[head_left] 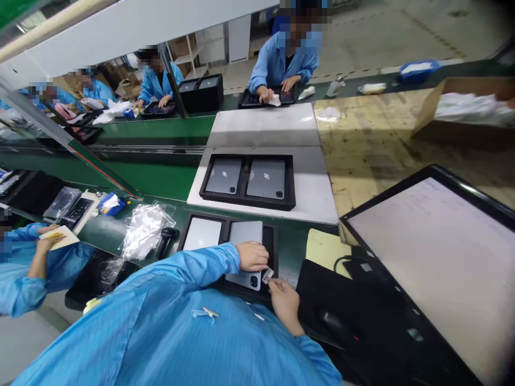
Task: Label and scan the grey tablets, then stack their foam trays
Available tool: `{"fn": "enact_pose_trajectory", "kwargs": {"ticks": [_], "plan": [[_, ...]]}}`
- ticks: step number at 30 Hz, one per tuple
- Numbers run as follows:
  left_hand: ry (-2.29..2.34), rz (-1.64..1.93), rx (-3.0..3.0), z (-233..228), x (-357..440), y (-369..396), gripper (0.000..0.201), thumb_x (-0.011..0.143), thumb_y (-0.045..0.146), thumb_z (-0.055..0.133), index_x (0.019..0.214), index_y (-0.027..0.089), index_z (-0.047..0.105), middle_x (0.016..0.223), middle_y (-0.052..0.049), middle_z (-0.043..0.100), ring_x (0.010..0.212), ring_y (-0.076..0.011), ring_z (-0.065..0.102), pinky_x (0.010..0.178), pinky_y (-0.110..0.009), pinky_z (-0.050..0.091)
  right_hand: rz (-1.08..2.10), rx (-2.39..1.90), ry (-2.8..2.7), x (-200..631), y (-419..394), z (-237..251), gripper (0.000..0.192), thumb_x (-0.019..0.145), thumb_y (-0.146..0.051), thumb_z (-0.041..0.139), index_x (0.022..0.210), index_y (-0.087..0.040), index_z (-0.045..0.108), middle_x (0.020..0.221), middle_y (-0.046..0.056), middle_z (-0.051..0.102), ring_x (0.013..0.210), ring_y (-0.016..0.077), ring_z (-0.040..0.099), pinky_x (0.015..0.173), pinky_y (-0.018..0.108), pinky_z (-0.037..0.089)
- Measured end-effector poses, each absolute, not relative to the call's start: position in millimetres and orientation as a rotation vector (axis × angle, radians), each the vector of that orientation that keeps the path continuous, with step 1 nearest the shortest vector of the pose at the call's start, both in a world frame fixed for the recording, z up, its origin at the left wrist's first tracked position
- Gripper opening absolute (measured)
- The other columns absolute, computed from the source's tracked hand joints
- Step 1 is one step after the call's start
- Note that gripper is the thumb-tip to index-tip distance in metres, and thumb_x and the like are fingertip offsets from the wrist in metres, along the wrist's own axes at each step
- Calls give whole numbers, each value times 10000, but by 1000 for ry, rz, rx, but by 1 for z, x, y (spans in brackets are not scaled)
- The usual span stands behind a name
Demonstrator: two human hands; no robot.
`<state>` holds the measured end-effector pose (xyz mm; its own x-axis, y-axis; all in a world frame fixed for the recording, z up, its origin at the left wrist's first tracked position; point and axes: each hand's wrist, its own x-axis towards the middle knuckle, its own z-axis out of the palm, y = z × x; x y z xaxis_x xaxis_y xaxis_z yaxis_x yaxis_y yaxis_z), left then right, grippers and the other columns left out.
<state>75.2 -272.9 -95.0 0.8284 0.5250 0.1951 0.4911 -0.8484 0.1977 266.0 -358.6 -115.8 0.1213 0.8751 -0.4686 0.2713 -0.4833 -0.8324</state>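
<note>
A black tray [273,241] in front of me holds two grey tablets lying back side up. My left hand [251,255] rests on the right tablet [246,234], fingers curled near its camera corner. My right hand [285,303] pinches a small white label [267,275] at that same corner; the left fingertips touch the label too. The left tablet [201,234] lies untouched beside it. Blue sleeves cover both my arms.
A second black tray [247,201] with two tablets sits further back on a white board. A monitor [438,252] stands at right, a yellow paper [324,249] and black mat beside it. Handheld scanner [166,239] and plastic bags [142,230] lie left. Other workers sit around.
</note>
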Motion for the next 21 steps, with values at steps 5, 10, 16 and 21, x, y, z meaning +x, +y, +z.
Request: {"fn": "enact_pose_trajectory", "kwargs": {"ticks": [5, 10, 16, 21], "plan": [[930, 616, 2769, -75, 36, -303, 412, 1051, 362, 377, 892, 170, 705, 959, -130, 720, 979, -210, 648, 892, -377, 501, 1269, -1940, -1708, 224, -337, -96, 218, 826, -313, 634, 672, -173, 697, 754, 131, 747, 755, 250, 715, 635, 286, 451], [909, 742, 2632, -71, 2, -300, 329, 1026, 335, 425, 966, 170, 704, 999, -132, 717, 1055, -234, 654, 954, -417, 527, 1083, -2150, -1905, 215, -322, -93, 164, 911, -199, 627, 930, -113, 765, 954, 187, 764, 934, 264, 725, 773, 289, 477], [823, 207, 2596, -103, 40, -293, 427, 1010, 251, 420, 1371, 141, 620, 1447, -172, 584, 1440, -279, 457, 1174, -489, 388, 912, -2135, -1580, 258, -350, -110, 312, 993, -207, 478, 1209, -156, 696, 1041, 109, 752, 992, 223, 697, 910, 304, 493], [929, -169, 2384, -120, 49, -308, 550, 1002, 274, 398, 1541, 178, 457, 1637, -125, 376, 1548, -270, 285, 1260, -533, 232, 900, -2153, -1384, 276, -377, -125, 414, 911, -308, 611, 1277, -117, 633, 1165, 150, 691, 992, 235, 675, 937, 347, 524]]}}
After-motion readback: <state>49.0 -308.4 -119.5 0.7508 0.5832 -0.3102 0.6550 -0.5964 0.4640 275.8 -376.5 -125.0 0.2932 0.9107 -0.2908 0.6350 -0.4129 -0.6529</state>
